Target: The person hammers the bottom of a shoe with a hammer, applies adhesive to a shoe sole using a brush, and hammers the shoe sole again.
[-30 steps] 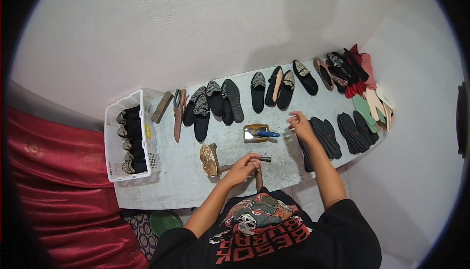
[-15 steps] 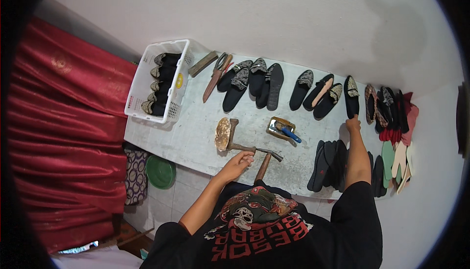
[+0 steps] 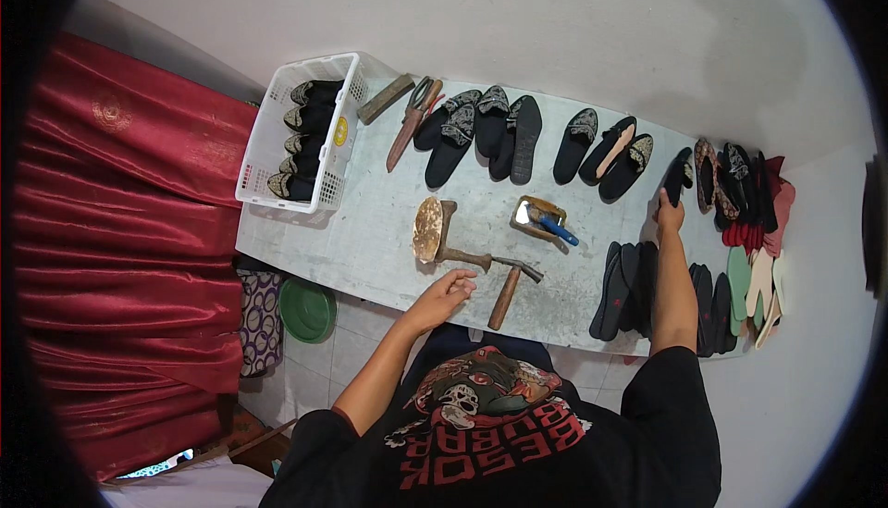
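Observation:
My right hand (image 3: 670, 216) grips a black slip-on shoe (image 3: 678, 178) by its heel end, at the right of the table. The shoe is tipped on its side, its patterned toe flap facing right. My left hand (image 3: 446, 298) hovers at the table's front edge with fingers loosely apart and nothing in them. Just beyond it lies an iron shoe anvil (image 3: 464, 256) with a worn, pale, flat foot-shaped end (image 3: 428, 229). A wooden-handled hammer (image 3: 504, 298) lies beside it, its head near the anvil's tip.
Black shoes (image 3: 450, 145) line the back of the white table (image 3: 370, 258). A white basket (image 3: 331, 170) of shoes stands left, near scissors (image 3: 421, 101) and a knife (image 3: 403, 142). A glue tin (image 3: 529, 210) with a blue-handled brush (image 3: 558, 229) sits centrally. Black soles (image 3: 612, 295) and green insoles (image 3: 738, 286) lie right.
My right hand has turned the black shoe from sole-down onto its side and shifted slightly right. My left hand has drawn back a little from the anvil and hammer.

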`<state>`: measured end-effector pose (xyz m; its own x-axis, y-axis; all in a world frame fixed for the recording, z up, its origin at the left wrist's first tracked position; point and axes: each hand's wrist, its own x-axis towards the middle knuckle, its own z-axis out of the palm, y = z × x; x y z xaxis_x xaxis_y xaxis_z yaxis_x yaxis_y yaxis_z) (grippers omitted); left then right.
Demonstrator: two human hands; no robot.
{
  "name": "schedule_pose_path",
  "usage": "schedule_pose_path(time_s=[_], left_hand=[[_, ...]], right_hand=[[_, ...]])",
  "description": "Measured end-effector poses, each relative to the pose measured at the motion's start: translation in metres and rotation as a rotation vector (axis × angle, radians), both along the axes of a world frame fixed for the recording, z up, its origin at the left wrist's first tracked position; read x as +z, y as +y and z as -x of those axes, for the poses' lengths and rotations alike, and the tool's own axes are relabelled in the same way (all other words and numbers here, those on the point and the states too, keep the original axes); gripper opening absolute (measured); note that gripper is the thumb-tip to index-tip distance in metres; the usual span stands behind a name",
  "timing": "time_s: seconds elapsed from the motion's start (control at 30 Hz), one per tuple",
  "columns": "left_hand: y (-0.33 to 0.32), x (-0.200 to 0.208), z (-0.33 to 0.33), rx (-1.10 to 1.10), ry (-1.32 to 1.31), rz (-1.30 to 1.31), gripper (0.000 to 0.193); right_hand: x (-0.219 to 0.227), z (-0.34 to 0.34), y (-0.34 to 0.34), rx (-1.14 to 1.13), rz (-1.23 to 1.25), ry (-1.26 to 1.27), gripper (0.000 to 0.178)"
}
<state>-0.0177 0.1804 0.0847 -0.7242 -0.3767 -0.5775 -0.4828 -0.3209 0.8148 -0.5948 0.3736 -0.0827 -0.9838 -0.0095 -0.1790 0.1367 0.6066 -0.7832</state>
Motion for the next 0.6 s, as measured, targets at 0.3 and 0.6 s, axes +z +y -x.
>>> schedule_pose_path(time_s=[0.3,0.6], left_hand=[[-0.006,0.027,0.018,-0.186,0.159,-0.109,0.050],[-0.065,0.046,0.048,-0.096,0.556,-0.199,0.065]], right_hand=[[0.097,-0.094,-0.047,-0.016,0.607,-0.248,0.036],[0.163,-0.290,-0.084,0.534,1.257,-0.670,0.051]])
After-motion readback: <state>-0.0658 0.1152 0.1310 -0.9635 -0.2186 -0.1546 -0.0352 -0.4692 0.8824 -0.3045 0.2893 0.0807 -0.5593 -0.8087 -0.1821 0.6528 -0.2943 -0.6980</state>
